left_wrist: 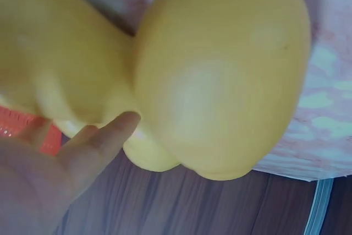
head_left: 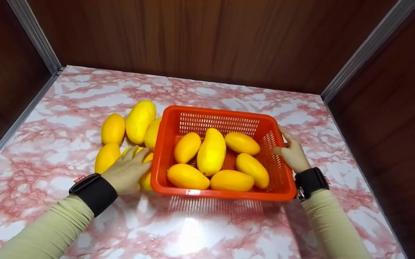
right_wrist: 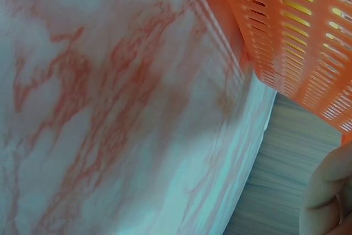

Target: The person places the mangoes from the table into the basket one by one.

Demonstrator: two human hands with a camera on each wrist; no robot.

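Observation:
A red plastic basket with slotted walls holds several yellow mangoes. My right hand grips its right rim, the thumb over the inside and the fingers along the outside. The right wrist view shows the basket's slotted side wall and part of that hand. To the basket's left, my left hand reaches over loose mangoes, its fingers extended. In the left wrist view a fingertip touches or nearly touches a large mango. The hand and basket partly hide some loose mangoes.
Pink-and-white marbled tabletop lies under everything. A dark wood-grain panel stands behind it, with similar panels at both sides and metal strips at the corners.

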